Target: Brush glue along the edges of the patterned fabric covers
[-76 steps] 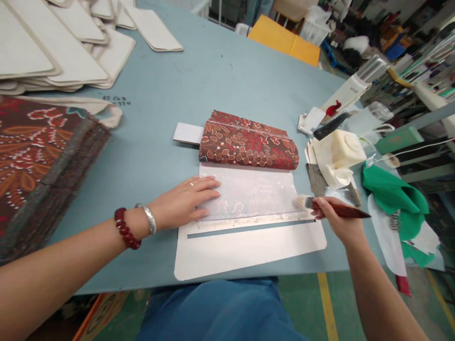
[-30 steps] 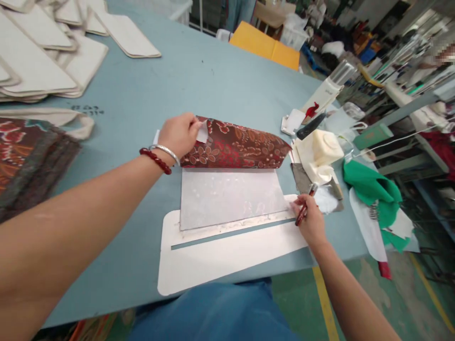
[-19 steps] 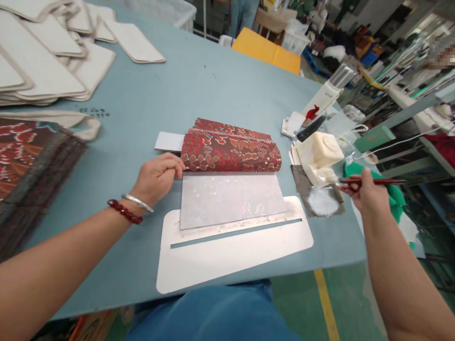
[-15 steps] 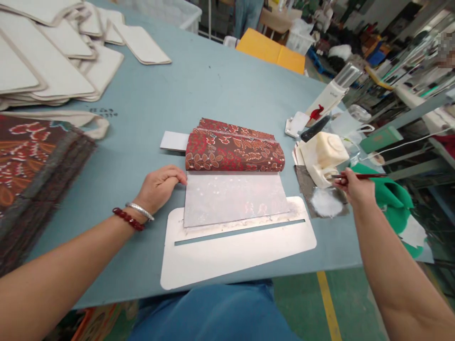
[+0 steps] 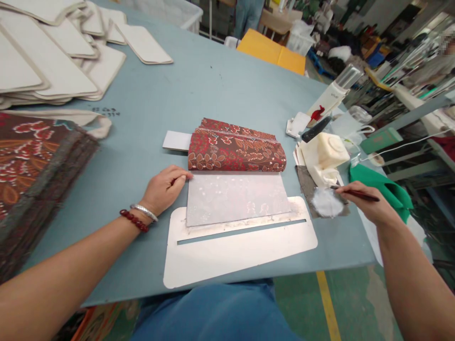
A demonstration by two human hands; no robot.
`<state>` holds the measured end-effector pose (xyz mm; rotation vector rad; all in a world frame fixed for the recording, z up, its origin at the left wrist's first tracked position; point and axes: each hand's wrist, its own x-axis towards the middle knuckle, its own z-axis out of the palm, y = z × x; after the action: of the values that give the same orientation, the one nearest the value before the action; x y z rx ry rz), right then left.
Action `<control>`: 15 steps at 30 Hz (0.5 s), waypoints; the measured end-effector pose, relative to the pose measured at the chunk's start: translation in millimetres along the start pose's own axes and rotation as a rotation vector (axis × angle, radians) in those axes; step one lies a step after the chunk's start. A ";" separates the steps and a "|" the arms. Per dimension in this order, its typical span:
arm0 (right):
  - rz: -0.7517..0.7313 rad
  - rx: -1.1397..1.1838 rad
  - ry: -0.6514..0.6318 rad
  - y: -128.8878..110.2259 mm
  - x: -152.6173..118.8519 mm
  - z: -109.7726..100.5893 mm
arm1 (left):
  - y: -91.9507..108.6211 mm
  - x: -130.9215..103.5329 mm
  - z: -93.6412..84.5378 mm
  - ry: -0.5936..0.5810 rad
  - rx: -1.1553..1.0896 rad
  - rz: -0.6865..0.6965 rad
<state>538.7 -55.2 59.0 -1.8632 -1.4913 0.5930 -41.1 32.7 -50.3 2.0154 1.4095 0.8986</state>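
On the blue table lies a piece of patterned fabric [image 5: 236,149], its red-brown printed side folded over at the back and its pale underside [image 5: 236,196] turned up at the front. My left hand [image 5: 165,189] is closed, fingertips at the fabric's left edge near the fold. A white slotted board [image 5: 241,255] lies partly under the fabric. My right hand [image 5: 369,203] grips a slim dark-red pen-like stick [image 5: 359,193], its tip near the mouth of a cream plastic bottle [image 5: 329,151]. Beneath that tip, white fluffy material [image 5: 327,202] rests on a grey cloth [image 5: 305,182].
White padded panels [image 5: 46,52] are heaped at the far left, with stacked patterned pieces [image 5: 31,166] nearer. On the right are a clear-topped bottle [image 5: 334,94], a black-handled tool [image 5: 316,129] and green cloth [image 5: 380,187]. A yellow folder [image 5: 272,52] lies at the back edge.
My right hand has drawn the stick back from the cream bottle's mouth, slightly down and to the right. My left hand stays at the fabric's edge.
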 end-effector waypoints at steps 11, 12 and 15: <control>0.273 0.514 0.312 44.4 -14.2 13.8 | -0.9 0.9 1.1 0.017 0.032 -0.031; 0.299 0.498 0.269 47.2 -15.5 12.4 | 0.4 1.2 0.8 0.028 0.032 -0.039; 0.326 0.203 0.222 53.0 -19.2 6.0 | 4.1 1.0 -3.5 0.028 -0.004 -0.075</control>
<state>565.0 -78.9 14.7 -1.9516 -0.9559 0.6377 -41.1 32.4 -44.8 1.9407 1.4861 0.8996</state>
